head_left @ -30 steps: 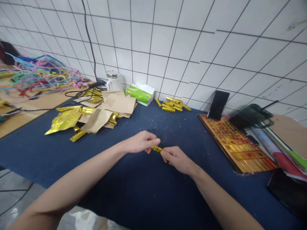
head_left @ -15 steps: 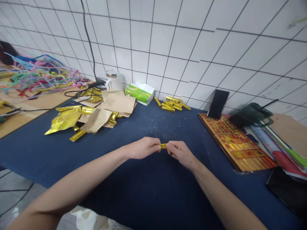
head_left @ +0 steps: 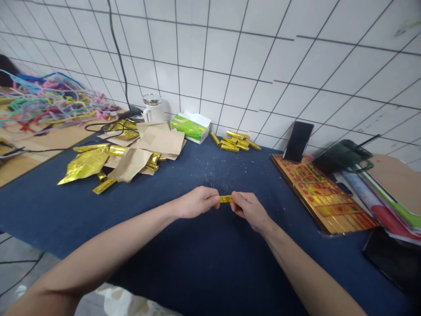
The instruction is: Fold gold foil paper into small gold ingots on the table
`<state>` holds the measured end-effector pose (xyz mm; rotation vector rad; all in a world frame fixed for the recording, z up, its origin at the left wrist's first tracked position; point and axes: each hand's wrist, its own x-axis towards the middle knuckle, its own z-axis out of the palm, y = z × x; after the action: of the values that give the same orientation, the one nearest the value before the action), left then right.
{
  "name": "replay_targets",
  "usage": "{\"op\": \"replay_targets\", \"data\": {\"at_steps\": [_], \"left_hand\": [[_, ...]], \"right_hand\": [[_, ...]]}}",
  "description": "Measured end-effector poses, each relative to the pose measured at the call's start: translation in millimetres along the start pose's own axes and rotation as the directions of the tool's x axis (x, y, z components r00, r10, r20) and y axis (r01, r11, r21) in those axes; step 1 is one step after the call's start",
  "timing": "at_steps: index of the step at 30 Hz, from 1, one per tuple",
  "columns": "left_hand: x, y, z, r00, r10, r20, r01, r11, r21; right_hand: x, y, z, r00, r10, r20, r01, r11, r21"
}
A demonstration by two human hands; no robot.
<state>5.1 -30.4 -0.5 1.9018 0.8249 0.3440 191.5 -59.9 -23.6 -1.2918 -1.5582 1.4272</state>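
Gold foil roll [head_left: 226, 199] spans the gap, long axis running left-right, roughly level — left hand [head_left: 197, 202] has fingers pinching its left end, right hand [head_left: 250, 209] pinching the right. Neither's nearer. It's over the tabletop [head_left: 204, 259] — can't tell if touching.

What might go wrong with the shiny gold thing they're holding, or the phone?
The gold piece is pinched between the left hand and the right hand, so squeezing or pulling hard might crease or tear it. The phone stands tilted on the patterned board; a bump to that board might tip it over.
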Motion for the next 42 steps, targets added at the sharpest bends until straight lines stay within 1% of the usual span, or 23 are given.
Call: {"op": "replay_targets", "data": {"at_steps": [4,8,10,13,16,19,21,23,25,28,31,35,39,41,42], "left_hand": [[0.4,-1.0,-3.9,0.998,0.03,-0.048,-0.029,0.999,0.016],[0.9,-2.7,-6.1,1.0,-0.016,0.001,0.016,0.998,-0.053],[1.4,-2.9,-7.4,0.999,-0.028,-0.034,0.027,0.999,-0.035],[2.5,-2.6,-9.7,0.993,-0.011,-0.113,0.02,0.997,0.074],[3.2,-2.0,-10.2,0.993,0.011,-0.115,0.01,0.984,0.18],[2.5,-0.9,-6.0,0.999,0.009,-0.051,0.007,0.957,0.291],[1.3,0.4,-1.9,1.0,0.022,0.007,-0.023,0.931,0.365],[-0.1,2.3,0.7,0.998,0.042,0.052,-0.059,0.916,0.398],[-1.3,4.5,-0.1,0.996,0.05,0.069,-0.073,0.916,0.394],[-2.3,7.0,-6.8,0.995,0.07,0.068,-0.09,0.926,0.367],[-2.2,6.8,-14.8,0.996,0.082,0.037,-0.09,0.932,0.35],[-0.1,1.6,-20.9,0.998,0.052,-0.024,-0.04,0.941,0.337],[2.5,-6.7,-24.4,0.996,0.085,-0.003,-0.079,0.945,0.319],[2.9,-8.7,-25.8,0.999,0.052,0.004,-0.051,0.959,0.277],[2.7,-8.6,-25.9,0.999,0.032,-0.009,-0.028,0.966,0.258]], "right_hand": [[2.5,2.8,-2.0,0.999,-0.013,-0.044,0.015,0.999,0.04],[3.1,3.9,-0.6,0.997,-0.005,-0.078,0.01,0.998,0.062],[3.3,4.7,-0.8,0.994,-0.007,-0.11,0.015,0.998,0.068],[4.2,5.1,-3.9,0.993,-0.006,-0.12,0.011,0.999,0.038],[4.6,1.3,-8.2,0.997,0.009,-0.076,-0.015,0.997,-0.073],[2.8,-6.5,-6.2,0.998,-0.055,-0.025,0.045,0.953,-0.298],[0.4,-11.6,-0.8,0.996,-0.066,0.061,0.086,0.902,-0.424],[-2.2,-15.2,3.9,0.989,-0.028,0.147,0.094,0.884,-0.459],[-4.0,-17.1,4.4,0.981,0.008,0.195,0.081,0.893,-0.443],[-4.3,-18.0,-3.9,0.974,0.042,0.224,0.059,0.903,-0.425],[-3.4,-17.8,-15.0,0.975,0.06,0.216,0.041,0.899,-0.436],[-2.7,-16.3,-21.3,0.986,-0.004,0.165,0.086,0.868,-0.489],[-1.5,-15.2,-19.4,0.989,-0.039,0.145,0.111,0.836,-0.537],[-0.6,-15.3,-17.8,0.99,-0.04,0.134,0.109,0.823,-0.557],[-0.2,-15.6,-16.9,0.991,-0.039,0.132,0.107,0.819,-0.564]]}}
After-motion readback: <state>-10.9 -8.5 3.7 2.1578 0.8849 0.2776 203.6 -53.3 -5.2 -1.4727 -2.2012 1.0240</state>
